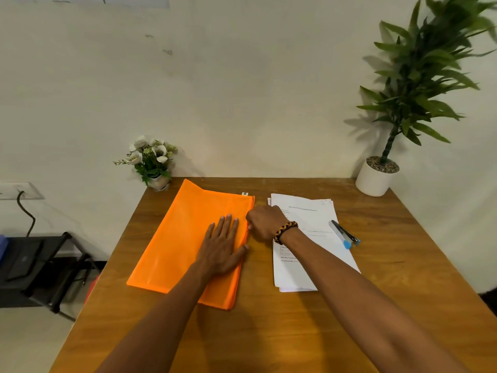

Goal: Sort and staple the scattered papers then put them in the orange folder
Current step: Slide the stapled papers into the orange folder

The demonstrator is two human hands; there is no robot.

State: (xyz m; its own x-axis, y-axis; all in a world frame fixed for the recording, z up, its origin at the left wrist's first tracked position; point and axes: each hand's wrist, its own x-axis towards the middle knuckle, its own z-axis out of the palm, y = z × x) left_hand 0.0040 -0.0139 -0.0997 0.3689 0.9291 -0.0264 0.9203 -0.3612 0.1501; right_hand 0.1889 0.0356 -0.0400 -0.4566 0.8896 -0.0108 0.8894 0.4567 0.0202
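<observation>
The orange folder (177, 238) lies flat on the left half of the wooden table (295, 332). My left hand (223, 246) presses on it with straight, spread fingers. My right hand (265, 220), fingers curled, pinches something small at the folder's right, zippered edge; what it holds is hidden by the fingers. A stack of white printed papers (312, 219) lies to the right of the folder, partly under my right forearm. A blue and grey stapler (344, 234) rests on the papers' right side.
A small pot of white flowers (152, 160) stands at the table's back left corner. A tall green plant in a white pot (376, 176) stands at the back right. A black stand (40, 267) sits on the floor left of the table.
</observation>
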